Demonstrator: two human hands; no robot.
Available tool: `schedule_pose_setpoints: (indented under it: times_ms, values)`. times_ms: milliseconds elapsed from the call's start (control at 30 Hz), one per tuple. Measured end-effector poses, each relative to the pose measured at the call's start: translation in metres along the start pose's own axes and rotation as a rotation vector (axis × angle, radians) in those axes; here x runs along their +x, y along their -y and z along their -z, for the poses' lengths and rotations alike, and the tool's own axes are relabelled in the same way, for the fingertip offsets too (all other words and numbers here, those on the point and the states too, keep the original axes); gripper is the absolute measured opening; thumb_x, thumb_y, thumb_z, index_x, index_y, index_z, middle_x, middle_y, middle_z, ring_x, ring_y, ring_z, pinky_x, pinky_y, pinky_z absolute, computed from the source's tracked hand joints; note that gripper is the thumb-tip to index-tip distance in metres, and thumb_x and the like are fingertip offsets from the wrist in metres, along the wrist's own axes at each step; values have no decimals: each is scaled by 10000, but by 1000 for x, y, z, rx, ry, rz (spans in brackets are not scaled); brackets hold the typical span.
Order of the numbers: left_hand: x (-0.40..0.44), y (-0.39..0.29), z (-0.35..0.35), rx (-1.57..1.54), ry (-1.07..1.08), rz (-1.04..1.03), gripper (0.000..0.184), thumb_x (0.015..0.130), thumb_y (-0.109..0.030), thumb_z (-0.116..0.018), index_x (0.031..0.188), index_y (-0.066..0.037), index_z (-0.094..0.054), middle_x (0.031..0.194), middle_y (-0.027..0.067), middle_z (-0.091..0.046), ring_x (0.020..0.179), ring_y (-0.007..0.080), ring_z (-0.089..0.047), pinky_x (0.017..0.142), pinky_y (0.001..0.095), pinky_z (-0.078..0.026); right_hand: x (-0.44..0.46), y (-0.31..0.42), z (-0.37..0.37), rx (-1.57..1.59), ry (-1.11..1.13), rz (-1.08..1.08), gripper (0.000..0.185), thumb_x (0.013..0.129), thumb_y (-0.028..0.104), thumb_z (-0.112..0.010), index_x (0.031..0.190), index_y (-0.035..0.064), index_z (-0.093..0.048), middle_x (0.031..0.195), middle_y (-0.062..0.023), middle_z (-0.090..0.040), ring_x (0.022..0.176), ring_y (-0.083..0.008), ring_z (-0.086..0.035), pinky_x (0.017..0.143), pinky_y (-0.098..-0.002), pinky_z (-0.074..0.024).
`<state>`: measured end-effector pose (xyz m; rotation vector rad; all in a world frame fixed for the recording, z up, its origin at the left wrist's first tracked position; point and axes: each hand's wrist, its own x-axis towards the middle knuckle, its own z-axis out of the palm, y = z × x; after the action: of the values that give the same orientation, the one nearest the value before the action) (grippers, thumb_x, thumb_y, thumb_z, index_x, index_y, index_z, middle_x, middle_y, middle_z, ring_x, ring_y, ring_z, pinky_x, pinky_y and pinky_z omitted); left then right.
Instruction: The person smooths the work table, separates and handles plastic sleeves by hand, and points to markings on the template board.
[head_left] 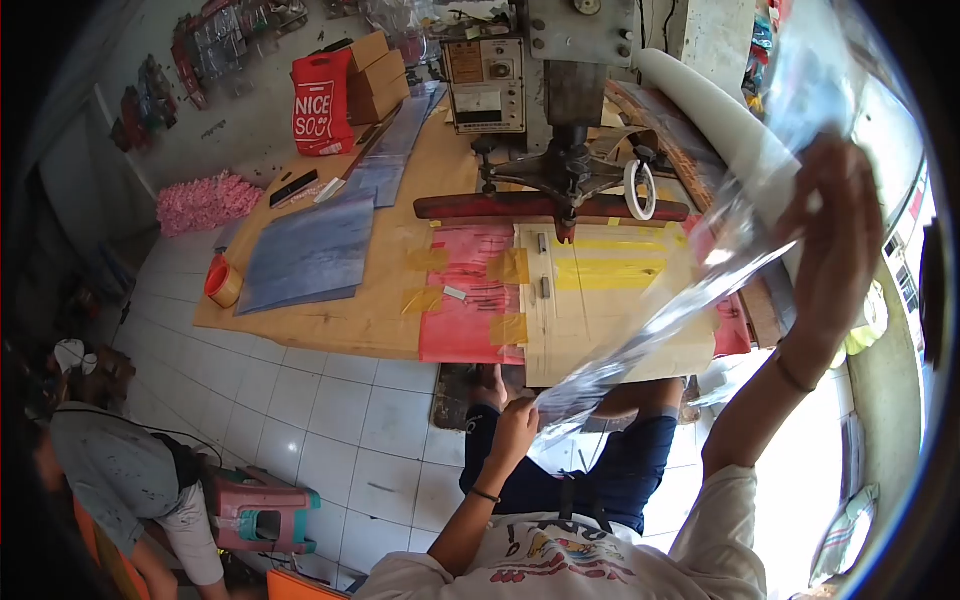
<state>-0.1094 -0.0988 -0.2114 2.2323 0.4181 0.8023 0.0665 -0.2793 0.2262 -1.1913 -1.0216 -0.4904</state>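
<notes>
A strip of clear plastic film (640,345) stretches diagonally across my front, from low in the middle up to the upper right. My left hand (517,430), low by my lap, is closed on its lower end. Raised at the right, my right hand (838,225) grips the film higher up, its fingers slightly blurred. More loose film rises above that hand. Beneath the strip lies a tan board (620,345) with yellow tape bands, beside a red sheet (465,290) held by tape. A press head with a long red bar (440,208) stands over the board's back edge.
On the wooden table (395,325) are blue-grey sheets (310,250), a tape roll (223,283), a phone (294,188) and a red bag (320,105). A control box (487,85) stands behind. A white roll (710,110) lies at the right. Another person (130,480) bends near a stool (265,515).
</notes>
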Motion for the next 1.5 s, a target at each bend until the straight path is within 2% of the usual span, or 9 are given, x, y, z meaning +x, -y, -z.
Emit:
schedule_pose_setpoints:
  times_ms: [133, 200, 367, 667, 833, 933, 1100, 1300, 1500]
  values:
    - [-18, 33, 39, 178, 1263, 197, 388, 968, -209, -679, 1272, 31, -656, 1163, 238, -718, 1052, 352, -707, 920, 366, -546, -85, -34, -24, 41, 198, -295, 93, 1005, 68, -612, 1022, -23, -622, 866, -112, -673, 709, -145, -669, 653, -280, -581]
    - [22, -41, 108, -314, 1181, 441, 413, 982, -209, -685, 1312, 34, -631, 1275, 194, -698, 1128, 241, -690, 971, 327, -527, -126, -53, -27, 52, 262, -490, 73, 986, 49, -645, 995, -23, -634, 873, -97, -681, 717, -139, -669, 704, -278, -579]
    - [84, -126, 159, -798, -161, -302, 763, 772, -292, -909, 1381, -8, -548, 1323, 174, -648, 1218, 240, -605, 842, 317, -502, -169, -58, -48, 171, 425, -626, 83, 939, 50, -728, 936, -10, -670, 846, -59, -706, 781, -129, -682, 708, -263, -539]
    - [121, -156, 129, -581, 503, -322, 704, 834, -249, -843, 1432, -18, -552, 1411, 149, -616, 1274, 243, -599, 1044, 374, -480, -171, -59, -40, 28, 256, -339, 96, 832, 22, -774, 902, 32, -710, 834, -62, -677, 830, -197, -616, 765, -324, -480]
    - [115, -160, 106, -631, 391, -193, 353, 1030, -177, -619, 1313, 35, -614, 1099, 136, -731, 952, 196, -725, 855, 302, -567, -163, -83, -49, -299, 111, -200, 89, 870, 89, -766, 919, 28, -724, 856, -54, -686, 945, -190, -637, 783, -337, -479]
    - [126, -159, 102, -1096, 530, 420, 306, 1044, -216, -609, 1216, 35, -643, 1059, 130, -720, 814, 183, -734, 667, 278, -597, -161, -103, -52, -123, 160, -567, 169, 970, 161, -705, 974, -7, -681, 840, -79, -714, 759, -122, -656, 652, -297, -483]
    - [135, -159, 81, -914, 283, 234, 490, 1049, -182, -602, 1460, -53, -369, 1148, 107, -682, 644, 95, -650, 496, 218, -511, -150, -140, -58, -36, 209, -915, 197, 1016, 180, -657, 1008, -14, -625, 775, -72, -711, 605, -101, -624, 570, -267, -471]
    - [134, -161, 72, -1005, 237, 367, 401, 1052, -219, -605, 1386, -71, -439, 1063, 78, -694, 620, 61, -600, 462, 198, -457, -165, -151, -58, -109, 170, -413, 167, 1022, 154, -641, 998, -11, -621, 782, -88, -731, 665, -118, -665, 605, -274, -488]
    - [128, -156, 62, -1172, 250, 423, 205, 1037, -266, -641, 1065, -88, -544, 736, -6, -621, 448, 62, -488, 369, 213, -357, -168, -125, -58, -48, 109, -740, 137, 1015, 141, -647, 1003, 5, -632, 770, -72, -745, 740, -136, -694, 682, -294, -495]
